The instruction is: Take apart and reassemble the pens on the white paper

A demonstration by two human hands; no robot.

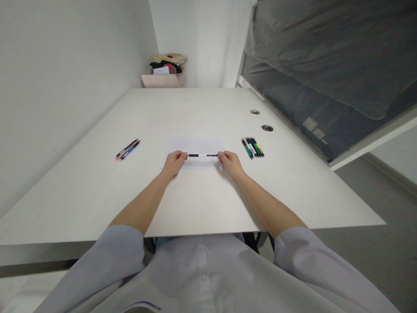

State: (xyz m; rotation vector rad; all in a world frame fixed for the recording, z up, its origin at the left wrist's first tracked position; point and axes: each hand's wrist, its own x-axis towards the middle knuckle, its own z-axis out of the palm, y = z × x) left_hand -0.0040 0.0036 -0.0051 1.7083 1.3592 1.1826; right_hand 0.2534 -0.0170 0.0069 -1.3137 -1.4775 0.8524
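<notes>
Between my two hands a black and white pen point(202, 155) lies level, held at both ends above a sheet of white paper point(195, 144). My left hand point(175, 162) pinches its left end between thumb and fingers. At the other end, my right hand point(230, 162) is closed on the tip in the same way. Right of the paper, several pens point(253, 148) with black, white, green and yellow parts lie side by side. A smaller group of pens point(127, 150), black, pink and blue, rests left of the paper.
The white table point(193, 210) runs along a wall on the left. Two round grommets point(267, 128) sit near its right edge, beside a dark cloth-covered partition point(317, 78) with sockets. A pinkish box point(159, 81) piled with cloth and papers stands past the far edge.
</notes>
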